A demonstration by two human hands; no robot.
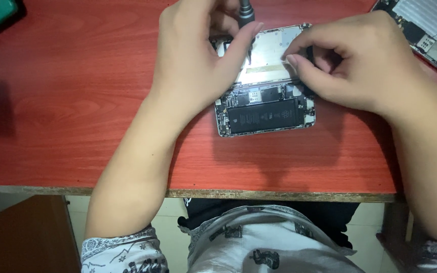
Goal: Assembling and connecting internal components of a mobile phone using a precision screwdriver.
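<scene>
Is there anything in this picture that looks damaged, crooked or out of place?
Nothing looks damaged. The opened phone lies a little askew on the red table, its black battery exposed. The left hand holds a screwdriver; the right hand steadies the lifted screen panel. Another opened phone lies at the corner.

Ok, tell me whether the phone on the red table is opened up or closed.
Opened up. The grey smartphone lies with its black battery and circuit boards exposed, the metal-backed screen panel swung up from it under both hands.
</scene>
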